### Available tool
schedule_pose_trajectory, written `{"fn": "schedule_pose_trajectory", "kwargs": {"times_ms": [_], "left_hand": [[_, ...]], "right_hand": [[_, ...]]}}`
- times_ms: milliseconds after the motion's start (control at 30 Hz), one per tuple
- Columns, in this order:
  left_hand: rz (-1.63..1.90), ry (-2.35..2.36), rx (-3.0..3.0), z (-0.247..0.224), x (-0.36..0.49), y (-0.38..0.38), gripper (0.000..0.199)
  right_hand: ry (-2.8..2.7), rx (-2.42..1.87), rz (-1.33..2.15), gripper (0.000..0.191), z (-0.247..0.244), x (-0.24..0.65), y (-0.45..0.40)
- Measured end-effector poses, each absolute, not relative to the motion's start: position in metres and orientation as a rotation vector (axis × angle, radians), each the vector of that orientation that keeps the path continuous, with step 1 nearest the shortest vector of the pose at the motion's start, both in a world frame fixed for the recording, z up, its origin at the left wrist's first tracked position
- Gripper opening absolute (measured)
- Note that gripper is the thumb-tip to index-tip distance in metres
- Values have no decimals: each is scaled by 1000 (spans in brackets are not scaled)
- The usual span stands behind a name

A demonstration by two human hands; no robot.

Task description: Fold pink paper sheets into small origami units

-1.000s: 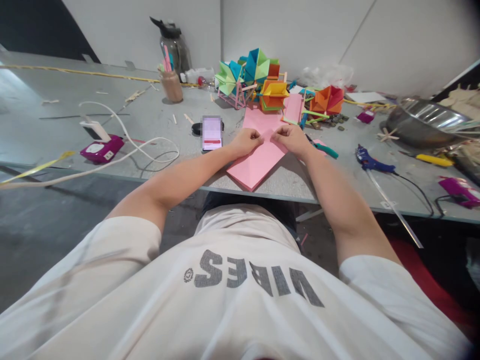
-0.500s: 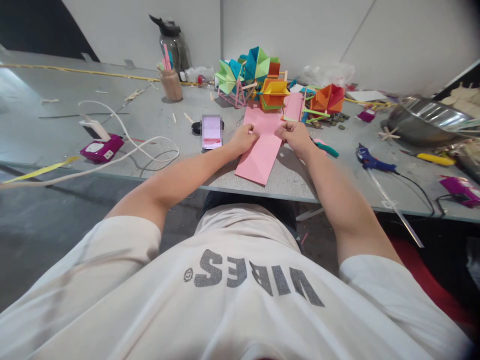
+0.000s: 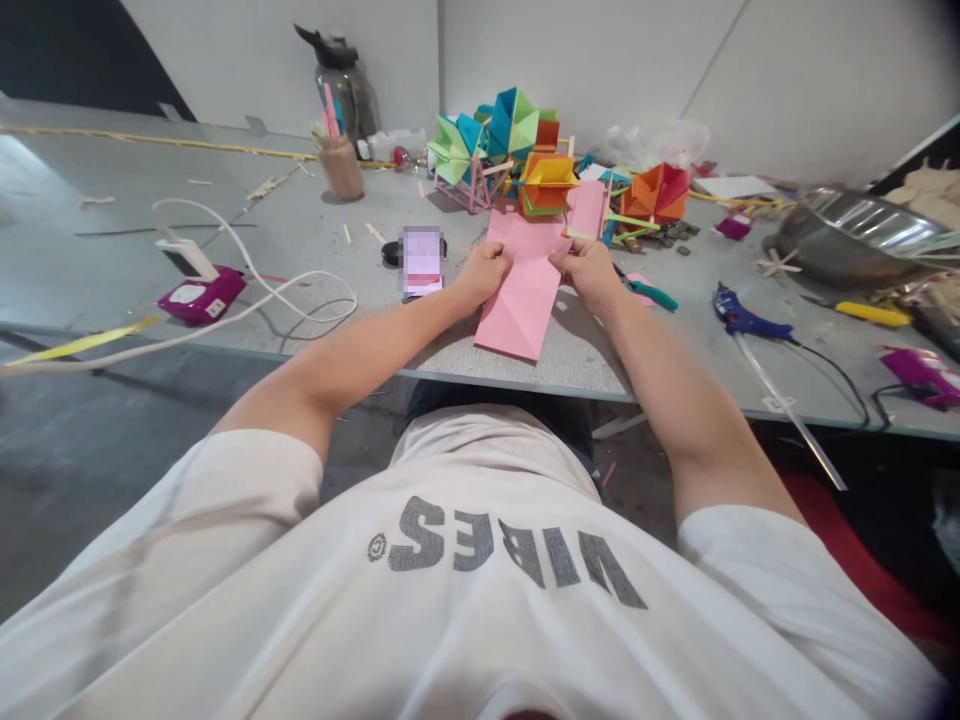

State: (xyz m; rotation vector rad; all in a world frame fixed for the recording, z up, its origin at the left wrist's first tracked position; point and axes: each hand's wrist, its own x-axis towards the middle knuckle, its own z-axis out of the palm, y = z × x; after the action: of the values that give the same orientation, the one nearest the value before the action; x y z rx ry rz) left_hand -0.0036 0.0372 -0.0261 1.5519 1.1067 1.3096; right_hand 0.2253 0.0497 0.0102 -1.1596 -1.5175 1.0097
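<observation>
A long strip of pink paper (image 3: 519,310) with crease lines lies between my hands, its near end close to the table's front edge. My left hand (image 3: 484,272) pinches its left edge, thumb on top. On the opposite edge my right hand (image 3: 587,268) grips the paper between thumb and fingers. The strip's far end reaches up to the folded paper wheels, among them a yellow and orange one (image 3: 547,185) and a green and blue one (image 3: 514,125). Teal-handled pliers or scissors (image 3: 652,292) lie just right of my right hand; their kind is partly hidden.
Left of the paper lies a phone (image 3: 423,262). A purple power adapter (image 3: 201,295) with a white cable sits further left. To the right are a blue glue gun (image 3: 750,318), a yellow-handled cutter (image 3: 872,313) and a metal bowl (image 3: 847,235). A jar (image 3: 341,168) stands behind.
The pink paper has turned slightly, its near end shifting a little right and away from me. Both hands keep their grip and have moved only slightly.
</observation>
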Motion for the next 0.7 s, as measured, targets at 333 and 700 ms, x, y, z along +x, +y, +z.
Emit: {"fn": "schedule_pose_trajectory", "kwargs": {"times_ms": [333, 700], "left_hand": [[1331, 1188, 1257, -21, -6, 34, 35], [1303, 1066, 1272, -11, -6, 27, 33]], "right_hand": [[-1580, -1021, 1205, 67, 8, 226, 40], [-1609, -1117, 1013, 44, 4, 221, 51]]}}
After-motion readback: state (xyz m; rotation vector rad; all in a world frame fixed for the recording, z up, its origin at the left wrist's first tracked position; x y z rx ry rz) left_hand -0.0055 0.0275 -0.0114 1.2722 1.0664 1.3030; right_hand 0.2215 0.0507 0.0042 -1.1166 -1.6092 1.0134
